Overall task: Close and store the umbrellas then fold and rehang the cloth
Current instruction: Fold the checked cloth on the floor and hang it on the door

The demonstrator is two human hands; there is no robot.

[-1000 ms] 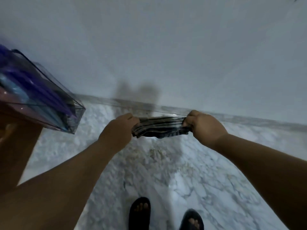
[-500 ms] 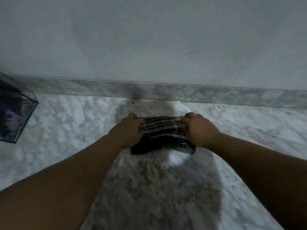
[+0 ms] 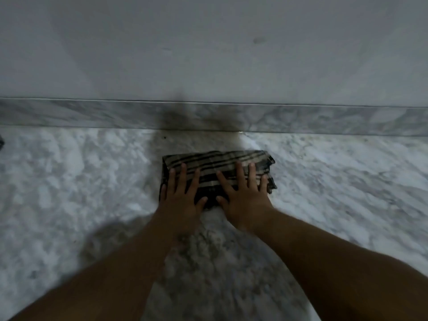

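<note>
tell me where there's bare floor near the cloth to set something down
Bare marble floor lies left of the striped cloth and right of it, up to the skirting. Crowded: the left hand and right hand cover the cloth.

The near half of the folded cloth (image 3: pixel 215 162) is covered by the left hand (image 3: pixel 179 200) and the right hand (image 3: pixel 243 198), so its near edge and the number of its layers cannot be made out. Both forearms are cut off by the lower edge, below the cloth, and are smeared by blur. Far to the left of the cloth, a small dark object (image 3: pixel 1 143) is cut by the frame edge and cannot be identified.
</note>
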